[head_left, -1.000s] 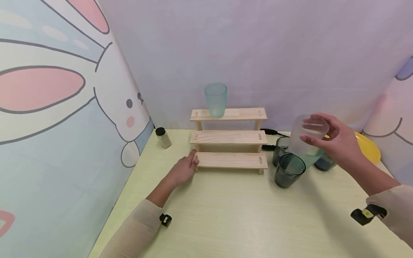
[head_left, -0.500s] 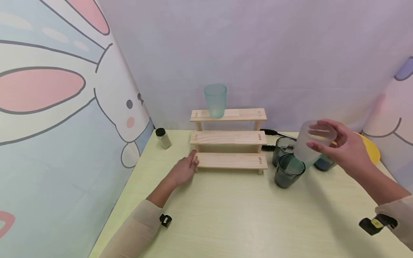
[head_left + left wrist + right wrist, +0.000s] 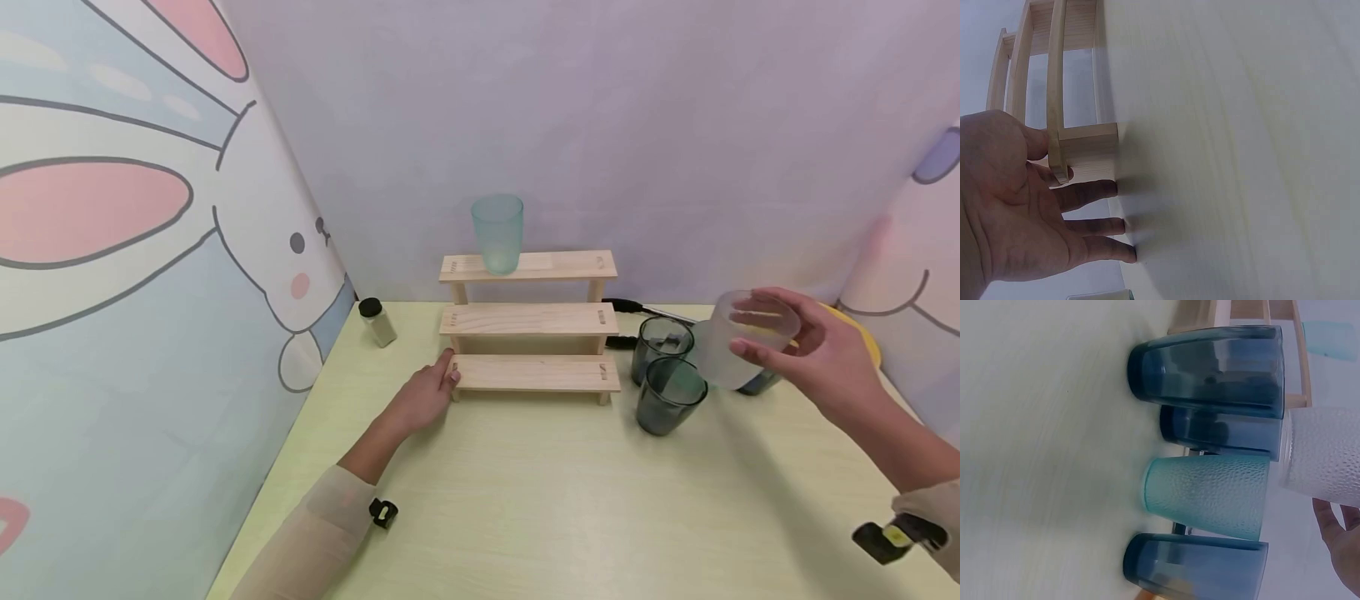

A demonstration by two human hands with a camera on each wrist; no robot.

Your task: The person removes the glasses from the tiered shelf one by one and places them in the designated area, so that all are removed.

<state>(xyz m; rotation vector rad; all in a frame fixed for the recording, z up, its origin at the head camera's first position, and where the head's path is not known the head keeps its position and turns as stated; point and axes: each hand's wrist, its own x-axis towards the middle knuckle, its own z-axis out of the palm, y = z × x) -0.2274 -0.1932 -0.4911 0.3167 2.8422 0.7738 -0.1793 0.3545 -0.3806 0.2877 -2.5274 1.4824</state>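
Observation:
My left hand [image 3: 423, 398] [image 3: 1029, 206] pinches the left end of the lowest board of a three-tier wooden rack [image 3: 536, 372], thumb above and a finger beneath. A teal cup [image 3: 498, 233] stands on the top tier, left of its middle. My right hand [image 3: 836, 358] [image 3: 1347, 550] grips a frosted clear cup [image 3: 738, 354] [image 3: 1325, 453] by its side, raised over the table. Beside and below it stand a front dark cup [image 3: 670, 410], another dark cup [image 3: 651, 358], a second teal cup [image 3: 1210, 494] and a blue-grey cup [image 3: 1204, 569], partly hidden in the head view.
A small jar with a black lid [image 3: 379, 327] is left of the rack. Black-handled utensils [image 3: 624, 306] lie behind the cups, and a yellow round object [image 3: 866, 337] sits behind my right hand. Printed fabric walls [image 3: 675, 150] border the table [image 3: 525, 500].
The frosted cup in my right hand has moved right and lower in the head view, exposing more of the dark cups. My left hand stays on the rack's end.

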